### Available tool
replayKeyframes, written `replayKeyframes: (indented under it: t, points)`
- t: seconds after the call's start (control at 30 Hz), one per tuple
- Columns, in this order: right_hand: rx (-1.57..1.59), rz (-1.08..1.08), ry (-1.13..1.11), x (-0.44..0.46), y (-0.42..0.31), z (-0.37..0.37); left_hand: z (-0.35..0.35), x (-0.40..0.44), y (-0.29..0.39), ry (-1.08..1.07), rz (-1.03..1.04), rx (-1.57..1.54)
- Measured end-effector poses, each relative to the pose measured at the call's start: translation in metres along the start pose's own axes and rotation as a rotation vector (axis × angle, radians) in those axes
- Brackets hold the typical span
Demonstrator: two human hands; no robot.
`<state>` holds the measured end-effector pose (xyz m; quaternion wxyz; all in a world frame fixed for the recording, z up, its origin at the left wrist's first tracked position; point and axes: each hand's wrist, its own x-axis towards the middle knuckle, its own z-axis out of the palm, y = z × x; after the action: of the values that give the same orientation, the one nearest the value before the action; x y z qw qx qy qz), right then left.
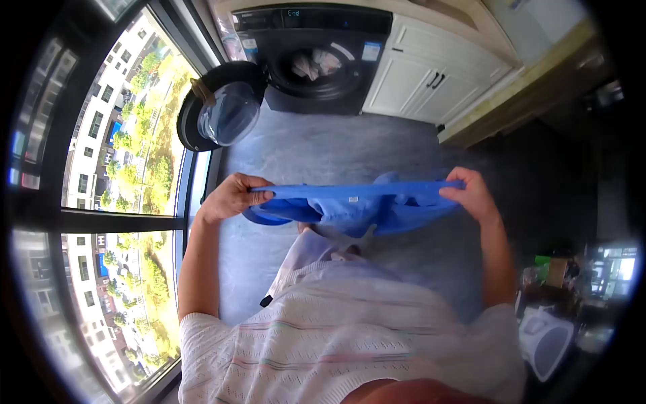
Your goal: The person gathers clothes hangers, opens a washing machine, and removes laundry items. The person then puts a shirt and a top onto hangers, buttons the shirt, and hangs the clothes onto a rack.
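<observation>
A blue garment (350,209) is stretched sideways in front of my body, its upper edge pulled nearly straight. A small white label shows near the middle, and the rest of the cloth hangs in folds below. My left hand (232,196) pinches the left end of that edge between thumb and fingers. At the opposite end, my right hand (469,192) grips the cloth the same way. Whether it is a shirt, trousers or something else, I cannot tell.
Ahead stands a dark front-loading washing machine (363,74), its display reading "End". Its round door (229,114) hangs open to the left, and light-coloured laundry (316,64) lies in the drum. White cabinets (410,84) adjoin it. Large windows (124,222) line the left; grey floor (323,145) lies between.
</observation>
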<state>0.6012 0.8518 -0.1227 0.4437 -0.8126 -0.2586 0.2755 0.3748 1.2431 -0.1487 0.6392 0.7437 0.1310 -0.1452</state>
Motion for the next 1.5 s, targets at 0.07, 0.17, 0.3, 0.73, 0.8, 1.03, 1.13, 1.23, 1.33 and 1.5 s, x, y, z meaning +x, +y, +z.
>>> replayKeyframes:
  t: [0.07, 0.17, 0.3, 0.73, 0.8, 1.03, 1.13, 1.23, 1.33, 1.5]
  points:
    - [0.028, -0.014, -0.091, 0.021, -0.033, 0.01, -0.024, -0.001, -0.009, 0.025, -0.026, 0.027]
    - [0.035, -0.137, -0.224, 0.05, -0.071, 0.026, -0.067, -0.007, -0.012, 0.071, -0.062, 0.178]
    - [-0.023, -0.316, -0.424, 0.09, -0.134, 0.063, -0.115, 0.012, -0.029, 0.098, 0.141, 0.793]
    - [-0.049, -0.361, -0.634, 0.29, -0.162, 0.075, -0.068, 0.106, -0.01, 0.253, 0.252, -0.461]
    - [-0.062, -0.358, -0.733, 0.332, -0.157, 0.066, -0.073, 0.112, 0.011, 0.333, 0.211, -0.411]
    - [-0.074, -0.322, 0.213, 0.572, -0.133, -0.052, -0.073, 0.149, 0.058, 0.597, 0.198, -0.077]
    - [-0.553, -0.181, 0.435, 0.675, -0.073, -0.105, -0.072, 0.164, 0.073, 0.655, 0.184, -0.022]
    - [-0.481, 0.047, 0.308, 0.703, -0.058, -0.111, -0.07, 0.17, 0.079, 0.696, 0.101, -0.044]
    - [-0.365, 0.016, 0.307, 0.703, -0.05, -0.114, -0.069, 0.17, 0.08, 0.742, 0.061, -0.049]
    - [-0.08, -0.111, 0.375, 0.719, -0.043, -0.129, -0.073, 0.174, 0.084, 0.797, 0.045, -0.035]
